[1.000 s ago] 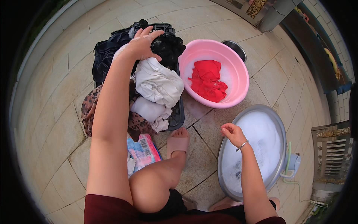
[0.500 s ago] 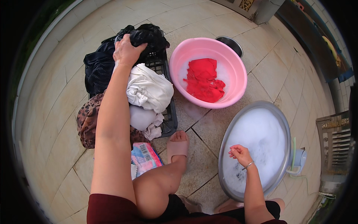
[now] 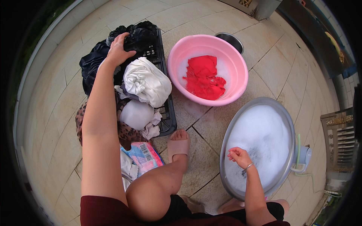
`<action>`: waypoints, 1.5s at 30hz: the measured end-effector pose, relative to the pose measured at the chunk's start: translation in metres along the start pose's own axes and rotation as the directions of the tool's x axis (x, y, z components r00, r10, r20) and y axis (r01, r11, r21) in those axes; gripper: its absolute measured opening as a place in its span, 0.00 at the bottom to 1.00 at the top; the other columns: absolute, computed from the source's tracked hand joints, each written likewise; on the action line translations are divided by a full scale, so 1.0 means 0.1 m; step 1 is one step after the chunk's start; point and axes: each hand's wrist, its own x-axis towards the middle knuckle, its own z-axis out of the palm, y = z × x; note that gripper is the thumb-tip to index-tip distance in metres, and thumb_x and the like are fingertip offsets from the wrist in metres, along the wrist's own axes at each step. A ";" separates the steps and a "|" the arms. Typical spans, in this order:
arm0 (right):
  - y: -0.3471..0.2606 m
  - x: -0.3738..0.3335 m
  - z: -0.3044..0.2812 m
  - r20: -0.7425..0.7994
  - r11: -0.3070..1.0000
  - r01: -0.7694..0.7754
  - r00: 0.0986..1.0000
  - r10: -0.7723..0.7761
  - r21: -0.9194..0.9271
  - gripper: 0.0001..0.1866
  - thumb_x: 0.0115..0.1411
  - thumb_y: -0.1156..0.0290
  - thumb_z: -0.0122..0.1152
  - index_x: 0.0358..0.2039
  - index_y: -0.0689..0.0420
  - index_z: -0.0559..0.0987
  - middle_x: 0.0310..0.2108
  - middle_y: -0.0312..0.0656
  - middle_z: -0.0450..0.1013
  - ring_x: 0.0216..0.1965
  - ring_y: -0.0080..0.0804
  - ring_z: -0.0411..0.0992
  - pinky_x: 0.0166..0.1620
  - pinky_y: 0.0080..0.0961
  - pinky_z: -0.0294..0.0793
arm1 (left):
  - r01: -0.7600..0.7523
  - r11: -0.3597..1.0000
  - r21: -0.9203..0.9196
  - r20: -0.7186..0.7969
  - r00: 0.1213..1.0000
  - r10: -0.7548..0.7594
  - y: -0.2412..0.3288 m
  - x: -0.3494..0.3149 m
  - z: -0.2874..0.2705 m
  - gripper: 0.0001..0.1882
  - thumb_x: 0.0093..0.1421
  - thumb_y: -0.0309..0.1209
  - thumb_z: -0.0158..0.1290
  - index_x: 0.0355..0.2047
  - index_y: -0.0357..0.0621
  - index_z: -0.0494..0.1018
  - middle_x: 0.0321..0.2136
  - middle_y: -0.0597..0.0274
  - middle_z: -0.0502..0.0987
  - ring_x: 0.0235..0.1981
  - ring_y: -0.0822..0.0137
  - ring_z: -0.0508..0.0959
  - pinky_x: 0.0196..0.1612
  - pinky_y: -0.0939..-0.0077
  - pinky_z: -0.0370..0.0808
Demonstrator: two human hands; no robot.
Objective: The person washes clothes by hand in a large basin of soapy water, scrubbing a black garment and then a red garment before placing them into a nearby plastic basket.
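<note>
At the left, a dark navy garment [image 3: 93, 62] droops over the side of a black plastic crate [image 3: 172, 119] heaped with laundry. The person's left hand [image 3: 117, 52] reaches over the heap, thumb spread wide from the fingers, fingertips at the near left edge of a wet-looking black garment [image 3: 140, 37] that lies just beyond, at the crate's far end. Nearer the person, the crate also holds a bunched white cloth [image 3: 147, 81], a smooth pale piece [image 3: 136, 115] and leopard-print fabric [image 3: 130, 132]. To its right, a round pink basin [image 3: 236, 71] contains red cloth [image 3: 203, 81] in suds. Farther right, the right hand [image 3: 240, 157] is over an oval metal basin [image 3: 264, 101] filled with white foam [image 3: 260, 130]; its fingers curl loosely, and whether they pinch anything or touch the foam cannot be told.
</note>
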 end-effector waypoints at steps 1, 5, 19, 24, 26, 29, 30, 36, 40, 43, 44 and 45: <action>0.01 0.00 0.00 0.003 1.000 -0.007 1.000 0.007 -0.004 0.09 0.56 0.67 0.49 0.35 0.58 0.70 0.27 0.38 0.72 0.28 0.22 0.69 0.30 0.18 0.68 | -0.003 1.000 0.004 -0.136 0.991 0.003 -0.04 -0.06 -0.03 0.42 0.37 0.37 0.61 0.53 0.49 0.53 0.54 0.55 0.52 0.55 0.55 0.51 0.56 0.67 0.52; 0.06 -0.02 -0.02 -0.020 0.999 -0.050 0.999 0.050 -0.016 0.10 0.55 0.67 0.49 0.35 0.58 0.70 0.27 0.38 0.72 0.28 0.22 0.69 0.30 0.18 0.68 | 0.340 0.902 0.265 0.047 0.930 -0.364 -0.26 -0.20 -0.10 0.48 0.38 0.40 0.60 0.55 0.44 0.46 0.51 0.51 0.59 0.53 0.54 0.58 0.53 0.66 0.58; 0.21 -0.02 -0.01 -0.002 0.998 -0.028 1.000 0.028 -0.052 0.10 0.55 0.68 0.48 0.36 0.59 0.70 0.27 0.39 0.72 0.26 0.22 0.69 0.30 0.18 0.68 | 0.399 0.812 0.426 0.561 0.587 -0.583 -0.40 -0.23 -0.33 0.24 0.49 0.36 0.46 0.44 0.35 0.65 0.46 0.47 0.65 0.49 0.53 0.65 0.49 0.63 0.62; 0.17 -0.02 0.05 0.014 0.998 -0.008 1.000 0.009 -0.064 0.10 0.55 0.68 0.48 0.35 0.59 0.70 0.27 0.39 0.72 0.26 0.23 0.69 0.30 0.19 0.68 | 0.279 0.799 0.533 0.189 0.881 -0.434 0.13 -0.35 -0.65 0.19 0.48 0.40 0.50 0.38 0.42 0.70 0.43 0.54 0.69 0.47 0.55 0.67 0.47 0.65 0.64; 0.20 -0.01 0.04 0.019 0.999 0.012 1.000 -0.011 -0.037 0.10 0.55 0.68 0.48 0.35 0.59 0.70 0.27 0.39 0.72 0.26 0.22 0.69 0.30 0.18 0.68 | 0.196 0.783 0.590 -0.028 0.974 -0.223 -0.18 -0.19 -0.51 0.24 0.47 0.41 0.52 0.44 0.46 0.66 0.47 0.57 0.66 0.51 0.58 0.63 0.49 0.67 0.63; 0.10 -0.06 0.04 0.017 0.997 -0.015 1.000 0.016 -0.078 0.10 0.55 0.68 0.48 0.35 0.59 0.70 0.27 0.39 0.71 0.27 0.22 0.69 0.30 0.18 0.68 | 0.240 0.875 0.420 -0.002 0.965 -0.264 -0.50 -0.28 -0.28 0.33 0.46 0.42 0.52 0.52 0.50 0.57 0.49 0.57 0.63 0.53 0.59 0.60 0.51 0.67 0.60; 0.12 -0.06 0.03 0.015 0.997 -0.012 1.000 0.013 -0.072 0.10 0.55 0.68 0.48 0.35 0.59 0.70 0.27 0.39 0.71 0.26 0.22 0.69 0.30 0.18 0.68 | 0.250 0.928 0.275 0.210 0.927 -0.311 -0.60 -0.30 -0.22 0.39 0.46 0.42 0.52 0.56 0.53 0.47 0.50 0.56 0.62 0.53 0.57 0.60 0.53 0.66 0.58; 0.17 -0.06 0.03 0.006 0.997 0.003 1.000 -0.002 -0.083 0.09 0.55 0.68 0.48 0.34 0.59 0.70 0.26 0.40 0.71 0.26 0.22 0.69 0.29 0.18 0.67 | 0.097 0.921 0.378 0.631 0.701 -0.333 -0.43 -0.23 -0.41 0.22 0.42 0.35 0.49 0.40 0.43 0.70 0.42 0.52 0.70 0.43 0.57 0.70 0.44 0.69 0.66; 0.17 -0.05 0.04 0.001 0.994 0.005 1.000 -0.005 -0.105 0.09 0.55 0.69 0.48 0.33 0.60 0.70 0.26 0.40 0.71 0.26 0.22 0.69 0.29 0.18 0.67 | 0.027 0.899 0.437 0.691 0.630 -0.355 -0.24 -0.34 -0.52 0.20 0.41 0.36 0.48 0.36 0.42 0.72 0.38 0.53 0.72 0.39 0.57 0.72 0.41 0.68 0.67; 0.17 -0.07 0.02 -0.025 0.995 -0.002 1.000 0.000 -0.102 0.09 0.54 0.70 0.49 0.33 0.61 0.70 0.25 0.40 0.71 0.25 0.23 0.70 0.30 0.18 0.68 | 0.345 0.889 0.301 0.700 0.554 -0.451 0.12 -0.40 -0.66 0.22 0.41 0.41 0.49 0.36 0.43 0.72 0.39 0.55 0.72 0.38 0.56 0.72 0.43 0.70 0.66; 0.16 -0.07 0.03 -0.026 0.995 0.005 1.000 -0.008 -0.100 0.09 0.53 0.70 0.49 0.32 0.62 0.70 0.25 0.41 0.71 0.25 0.23 0.70 0.30 0.18 0.69 | 0.351 0.888 0.297 0.681 0.574 -0.455 0.08 -0.41 -0.67 0.22 0.41 0.42 0.49 0.36 0.43 0.72 0.39 0.55 0.72 0.39 0.56 0.72 0.43 0.71 0.66; 0.15 -0.08 0.04 -0.021 0.994 0.005 1.000 -0.007 -0.107 0.09 0.53 0.70 0.49 0.32 0.62 0.70 0.25 0.41 0.72 0.25 0.23 0.70 0.30 0.18 0.69 | 0.357 0.888 0.291 0.663 0.594 -0.456 0.02 -0.41 -0.64 0.23 0.42 0.44 0.50 0.36 0.44 0.72 0.38 0.56 0.72 0.40 0.56 0.71 0.44 0.71 0.65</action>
